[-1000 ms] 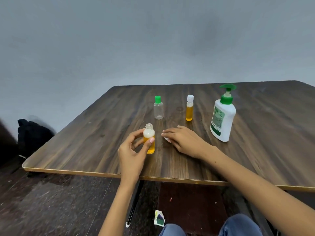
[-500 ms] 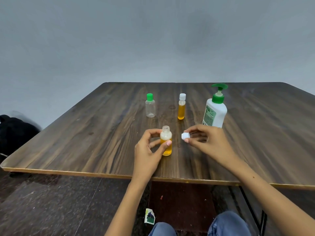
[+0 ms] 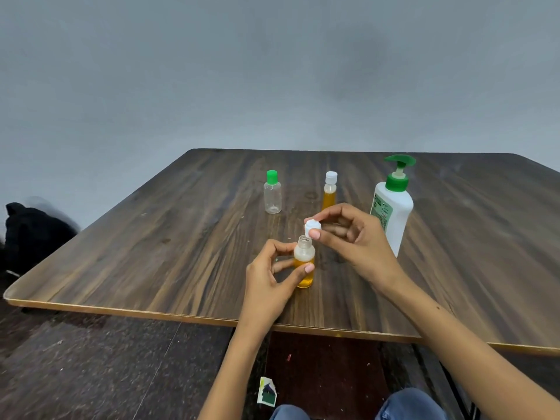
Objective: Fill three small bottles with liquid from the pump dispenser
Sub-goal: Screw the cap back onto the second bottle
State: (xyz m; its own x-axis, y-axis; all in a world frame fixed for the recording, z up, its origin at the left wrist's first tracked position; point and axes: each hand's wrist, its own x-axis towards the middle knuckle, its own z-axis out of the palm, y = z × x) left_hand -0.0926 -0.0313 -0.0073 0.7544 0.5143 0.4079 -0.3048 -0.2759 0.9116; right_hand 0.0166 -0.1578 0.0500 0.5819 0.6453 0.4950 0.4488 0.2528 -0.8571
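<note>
Your left hand [image 3: 266, 286] has its grip curled round the uncapped bottle [image 3: 304, 262], thumb on the near side and fingers behind, and the bottle stands upright on the counter [image 3: 151, 253] near its front edge. It holds orange liquid up to roughly the shoulder. Your right hand [image 3: 351, 237] pinches the white cap [image 3: 312, 227] between thumb and fingertips, just above and slightly right of the open neck, not touching it. Farther back stand a clear, empty-looking bottle with a green cap [image 3: 272, 192] and, to its right, a slim bottle with a white cap [image 3: 330, 190] holding orange liquid. The white pump dispenser [image 3: 392, 204] with its green pump stands upright at the right, partly behind your right hand
</note>
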